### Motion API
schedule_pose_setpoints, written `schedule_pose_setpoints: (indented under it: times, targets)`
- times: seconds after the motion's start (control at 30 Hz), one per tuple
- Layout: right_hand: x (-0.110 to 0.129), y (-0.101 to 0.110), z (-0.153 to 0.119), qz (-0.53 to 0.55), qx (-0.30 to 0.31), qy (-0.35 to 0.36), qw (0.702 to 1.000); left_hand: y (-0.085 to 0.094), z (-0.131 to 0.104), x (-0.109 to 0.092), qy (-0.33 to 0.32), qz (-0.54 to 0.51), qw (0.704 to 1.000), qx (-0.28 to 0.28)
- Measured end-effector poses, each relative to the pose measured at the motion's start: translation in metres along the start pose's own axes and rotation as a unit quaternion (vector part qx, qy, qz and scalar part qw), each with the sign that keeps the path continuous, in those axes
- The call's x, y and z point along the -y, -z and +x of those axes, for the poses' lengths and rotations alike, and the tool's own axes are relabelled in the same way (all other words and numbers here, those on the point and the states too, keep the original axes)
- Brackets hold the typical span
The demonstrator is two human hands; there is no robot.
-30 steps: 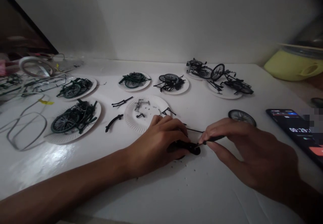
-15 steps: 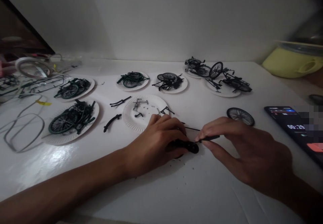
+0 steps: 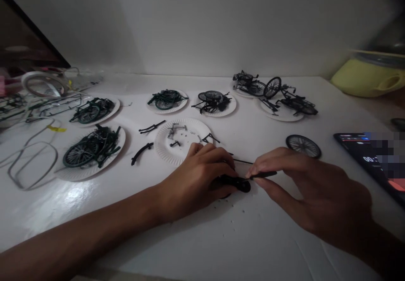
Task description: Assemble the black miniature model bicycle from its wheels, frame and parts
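My left hand (image 3: 202, 171) is closed around a black model bicycle part (image 3: 242, 185), pressing it to the white tabletop. Most of that part is hidden under the fingers, and only its rounded end shows. At this end my right hand (image 3: 303, 188) pinches a small thin black piece (image 3: 265, 174) between thumb and fingers, its tip touching or nearly touching the part. Whether the piece is a tool or a component I cannot tell. A thin black rod (image 3: 243, 161) lies just beyond the fingertips. Several tiny bits (image 3: 232, 221) are scattered on the table below my left hand.
Ahead of my left hand is a paper plate (image 3: 161, 146) with small parts. Two curved black mudguards (image 3: 141, 153) lie left of it. Further plates hold model bicycle parts, including a green set (image 3: 91, 148). A loose wheel (image 3: 303, 146) and a phone (image 3: 363, 158) are on the right.
The whole scene has shifted very slightly to the right in view. Both hands keep the same grip and position on the pieces.
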State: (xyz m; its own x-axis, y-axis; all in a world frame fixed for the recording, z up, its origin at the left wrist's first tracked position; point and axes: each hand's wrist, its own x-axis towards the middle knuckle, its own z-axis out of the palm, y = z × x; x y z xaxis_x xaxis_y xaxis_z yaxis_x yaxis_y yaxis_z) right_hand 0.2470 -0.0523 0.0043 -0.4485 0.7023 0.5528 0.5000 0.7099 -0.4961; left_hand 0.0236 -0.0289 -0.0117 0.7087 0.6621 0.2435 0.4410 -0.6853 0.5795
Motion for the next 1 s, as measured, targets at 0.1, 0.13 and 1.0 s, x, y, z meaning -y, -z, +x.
schedule_pose_setpoints:
  times: [0.1, 0.13, 1.0]
  targets:
    - [-0.001, -0.002, -0.002, 0.016, 0.000, -0.009, 1.000, -0.001, 0.000, 0.001, -0.001, 0.004, 1.000, 0.000]
    - [-0.001, -0.002, -0.002, 0.025, -0.001, -0.010, 1.000, -0.001, 0.000, 0.001, 0.000, 0.005, 1.000, 0.000]
    - [0.015, -0.006, 0.003, -0.119, -0.012, 0.025, 0.992, -0.001, 0.000, 0.000, -0.003, 0.016, 1.000, -0.007]
